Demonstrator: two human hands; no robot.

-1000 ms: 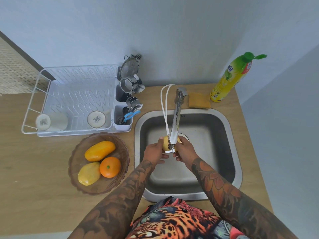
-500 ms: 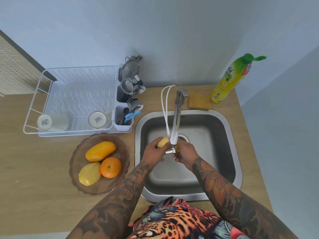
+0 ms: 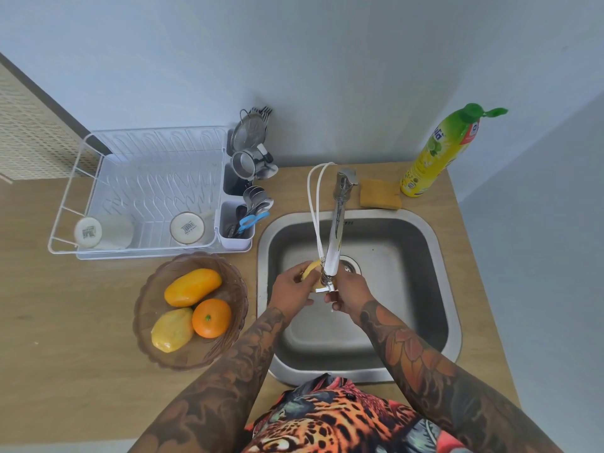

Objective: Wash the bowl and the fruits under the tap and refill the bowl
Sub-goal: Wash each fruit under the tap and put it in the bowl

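Over the steel sink (image 3: 434,256), my left hand (image 3: 289,291) and my right hand (image 3: 351,294) hold a yellow fruit (image 3: 310,269) between them, right under the tap's spout (image 3: 330,276). Most of that fruit is hidden by the fingers and the tap (image 3: 338,223). I cannot tell whether water runs. On the counter to the left stands a brown translucent bowl (image 3: 153,289). It holds an orange-yellow mango (image 3: 192,287), a yellow mango (image 3: 172,329) and an orange (image 3: 211,318).
A white dish rack (image 3: 98,191) with two upturned cups and a cutlery holder (image 3: 237,237) stands behind the bowl. A yellow sponge (image 3: 380,198) and a green-capped soap bottle (image 3: 439,152) stand behind the sink, by the wall. Counter ends at right.
My left hand has turned the yellow fruit under the spout, so more of it shows at the left of the tap. The bowl and its fruits have not moved.
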